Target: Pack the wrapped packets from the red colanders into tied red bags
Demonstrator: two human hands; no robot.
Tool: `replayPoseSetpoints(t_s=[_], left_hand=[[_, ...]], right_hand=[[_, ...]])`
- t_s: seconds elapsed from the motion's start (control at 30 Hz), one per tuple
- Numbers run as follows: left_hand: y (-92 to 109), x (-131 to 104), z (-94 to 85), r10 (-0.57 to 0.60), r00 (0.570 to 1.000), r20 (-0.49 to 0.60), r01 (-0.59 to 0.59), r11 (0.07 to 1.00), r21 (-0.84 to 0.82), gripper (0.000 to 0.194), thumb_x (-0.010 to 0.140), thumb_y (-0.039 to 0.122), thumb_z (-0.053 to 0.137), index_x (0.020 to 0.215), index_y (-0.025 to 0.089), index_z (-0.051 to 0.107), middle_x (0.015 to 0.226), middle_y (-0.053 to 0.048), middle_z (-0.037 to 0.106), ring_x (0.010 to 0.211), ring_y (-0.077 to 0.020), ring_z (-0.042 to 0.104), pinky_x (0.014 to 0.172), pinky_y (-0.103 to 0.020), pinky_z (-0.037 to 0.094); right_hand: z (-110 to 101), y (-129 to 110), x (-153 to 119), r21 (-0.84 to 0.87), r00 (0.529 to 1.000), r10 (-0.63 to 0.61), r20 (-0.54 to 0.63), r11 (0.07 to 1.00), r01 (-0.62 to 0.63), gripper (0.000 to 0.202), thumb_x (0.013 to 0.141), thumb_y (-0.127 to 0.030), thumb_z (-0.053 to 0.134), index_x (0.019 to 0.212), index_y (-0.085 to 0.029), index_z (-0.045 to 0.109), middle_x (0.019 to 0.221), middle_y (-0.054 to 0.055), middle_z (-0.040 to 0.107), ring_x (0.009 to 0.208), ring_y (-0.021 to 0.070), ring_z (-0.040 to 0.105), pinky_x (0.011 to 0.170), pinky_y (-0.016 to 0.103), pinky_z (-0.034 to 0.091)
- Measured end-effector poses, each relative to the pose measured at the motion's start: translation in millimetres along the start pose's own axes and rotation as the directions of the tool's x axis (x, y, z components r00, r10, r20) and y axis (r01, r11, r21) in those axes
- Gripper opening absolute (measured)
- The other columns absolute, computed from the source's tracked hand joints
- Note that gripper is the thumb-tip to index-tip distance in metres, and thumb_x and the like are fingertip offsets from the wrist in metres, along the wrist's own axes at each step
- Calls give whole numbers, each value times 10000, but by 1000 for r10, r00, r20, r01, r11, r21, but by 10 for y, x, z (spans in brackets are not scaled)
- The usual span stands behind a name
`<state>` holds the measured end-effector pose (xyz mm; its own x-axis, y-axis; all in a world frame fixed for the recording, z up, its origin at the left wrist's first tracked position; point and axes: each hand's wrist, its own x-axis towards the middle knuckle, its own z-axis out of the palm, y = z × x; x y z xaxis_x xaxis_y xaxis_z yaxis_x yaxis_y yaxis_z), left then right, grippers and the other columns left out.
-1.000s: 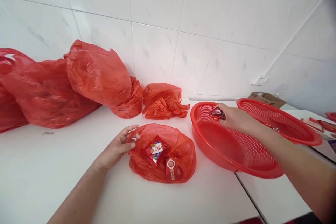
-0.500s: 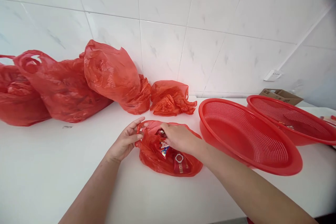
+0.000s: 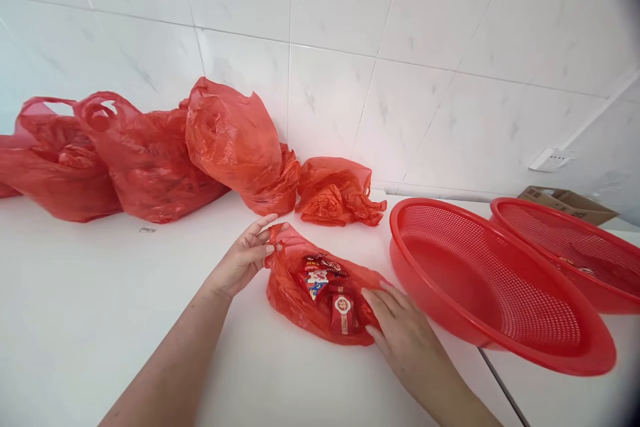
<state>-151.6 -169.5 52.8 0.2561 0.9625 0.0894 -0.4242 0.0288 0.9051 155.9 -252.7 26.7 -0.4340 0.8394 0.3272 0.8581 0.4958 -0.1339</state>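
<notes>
A red plastic bag [image 3: 295, 307] lies with its mouth spread on the white table in front of me. Inside it are several small wrapped packets, among them a red one with a white emblem [image 3: 343, 307], a white-and-blue one [image 3: 317, 282] and a dark red one [image 3: 333, 267]. At the bag's left end, my left hand [image 3: 245, 257] pinches the rim between thumb and fingers. My right hand [image 3: 400, 330] is closed on the bag's right side, thumb toward me and fingers over the edge.
Two red perforated baskets [image 3: 440, 327] [image 3: 510, 210] stand to the right. Along the tiled wall are full red bags [image 3: 160, 173] [image 3: 65, 180], a large bundle of red bags [image 3: 235, 140] and a crumpled red bag [image 3: 340, 193]. A cardboard box [image 3: 570, 203] sits behind the baskets.
My right hand has come out of the bag and moved to its right side, uncovering the packets. My left hand still holds the rim. The view has shifted slightly left.
</notes>
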Motion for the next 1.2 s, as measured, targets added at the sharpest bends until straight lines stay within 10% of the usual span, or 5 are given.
replayPoseSetpoints(t_s=[0.3, 0.57, 0.67, 0.87, 1.2], left_hand=[[551, 297, 431, 138, 990, 41, -142, 980, 139, 514, 714, 117, 708, 1186, 250, 554, 1127, -42, 648, 873, -131, 655, 744, -221, 503], [1127, 325, 778, 488, 873, 3, -465, 829, 311, 498, 672, 127, 742, 1131, 224, 574, 921, -14, 659, 1023, -215, 629, 840, -308, 507], [1167, 201, 775, 492, 871, -9, -442, 791, 424, 502, 701, 167, 728, 1167, 228, 552, 901, -12, 658, 1034, -226, 618, 872, -355, 493], [886, -149, 505, 411, 893, -184, -178, 699, 693, 630, 729, 372, 704, 1293, 277, 439, 1193, -67, 600, 1125, -277, 548, 923, -442, 459], [-174, -178, 434, 75, 978, -192, -2, 935, 355, 901, 656, 373, 763, 1408, 263, 278, 1470, -139, 350, 1334, -353, 333, 1020, -461, 388]], right_hand=[[-539, -20, 230, 187, 954, 145, -261, 977, -98, 386, 907, -218, 348, 1225, -229, 567, 1262, 84, 561, 1140, 230, 550, 934, 396, 492], [-1105, -75, 531, 535, 687, 483, -542, 829, -161, 294, 915, -382, 450, 1081, -247, 652, 937, 32, 687, 881, 191, 636, 764, 325, 520], [-1081, -47, 520, 558, 736, 461, -495, 818, -137, 310, 916, -395, 434, 1116, -260, 629, 1054, 35, 665, 992, 205, 612, 833, 344, 505], [-597, -39, 167, 579, 920, 320, -227, 804, -136, 800, 809, -484, 584, 1464, -303, 162, 1518, 63, 223, 1369, 284, 264, 1081, 489, 308], [112, 198, 359, 796, 929, 369, -34, 572, -198, 1051, 656, -511, 722, 1471, -310, 89, 1507, 112, 235, 1371, 299, 257, 1045, 522, 339]])
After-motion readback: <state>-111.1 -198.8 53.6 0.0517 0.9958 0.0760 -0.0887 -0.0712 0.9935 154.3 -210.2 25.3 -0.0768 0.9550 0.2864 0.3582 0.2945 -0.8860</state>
